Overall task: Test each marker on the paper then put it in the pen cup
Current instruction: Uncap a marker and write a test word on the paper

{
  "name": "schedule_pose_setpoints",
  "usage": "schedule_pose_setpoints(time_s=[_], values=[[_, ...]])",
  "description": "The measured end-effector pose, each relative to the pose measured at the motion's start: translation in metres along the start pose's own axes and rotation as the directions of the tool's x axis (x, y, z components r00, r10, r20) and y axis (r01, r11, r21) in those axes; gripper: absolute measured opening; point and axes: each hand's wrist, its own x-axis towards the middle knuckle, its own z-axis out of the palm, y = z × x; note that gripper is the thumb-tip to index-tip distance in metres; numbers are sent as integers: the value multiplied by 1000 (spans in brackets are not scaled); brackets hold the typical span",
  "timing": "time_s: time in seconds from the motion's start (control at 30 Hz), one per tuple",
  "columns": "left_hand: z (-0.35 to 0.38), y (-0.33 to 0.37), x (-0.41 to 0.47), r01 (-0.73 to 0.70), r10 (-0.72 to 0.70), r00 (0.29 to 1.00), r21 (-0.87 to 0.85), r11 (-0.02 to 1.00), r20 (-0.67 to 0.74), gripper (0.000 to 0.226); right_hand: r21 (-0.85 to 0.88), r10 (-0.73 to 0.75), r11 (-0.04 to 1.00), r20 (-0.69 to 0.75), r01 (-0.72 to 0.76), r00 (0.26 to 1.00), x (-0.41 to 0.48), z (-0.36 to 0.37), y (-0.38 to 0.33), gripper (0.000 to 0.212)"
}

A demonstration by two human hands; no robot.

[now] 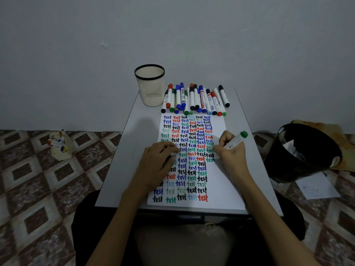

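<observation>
A white paper (221, 181) covered with rows of the word "test" in several colours lies on the small grey table (123, 160). My right hand (231, 153) grips a white marker with a green end (237, 140), its tip down on the paper's right side. On the paper's left part rests my left hand (158, 160), fingers curled; whether it holds anything is hidden. Several capped markers (194, 99) lie in a row behind the paper. The beige pen cup with a black rim (150, 87) stands at the table's back left.
A black bin (301, 154) with paper scraps sits on the tiled floor to the right, a marked sheet (317, 186) beside it. On the floor to the left stands a small holder with markers (59, 144). A plain wall runs behind the table.
</observation>
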Motion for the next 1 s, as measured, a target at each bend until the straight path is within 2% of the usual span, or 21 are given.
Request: schedule_pose_setpoints(time_s=[0.1,0.23,0.4,0.53,0.6,0.67,0.77,0.83,0.9,1.0], values=[[0,0,0,9,-9,1000,-13,1000,4,38,16,-11,1000,-23,12,1000,1,-1,0,36],[-2,-1,0,29,-29,1000,-59,998,12,37,10,-14,1000,29,14,999,0,-2,3,22],[-13,1,0,89,-77,996,-300,950,53,51,23,14,1000,54,-15,998,2,-3,0,29],[-20,-3,-3,99,-69,993,-372,923,94,54,298,41,954,-89,-13,995,2,-11,-2,32],[-21,-6,-6,99,-71,993,-372,923,90,53,376,72,926,-102,-28,992,2,-13,-4,31],[-21,-8,-7,77,-59,996,-359,930,61,42,437,86,897,-44,-58,995,2,-13,-6,25],[-22,-8,-6,69,-73,997,-379,923,3,26,584,84,796,154,-159,985,0,-13,-10,8],[-22,-1,-6,73,-95,995,-458,886,-26,26,627,84,740,275,-244,958,-1,-13,-13,15],[-22,8,-5,92,-133,990,-535,840,-39,28,579,95,769,313,-270,945,-1,-12,-12,17],[-19,17,-2,118,-193,980,-653,748,-44,30,501,81,833,312,-236,947,-2,-11,-10,8]])
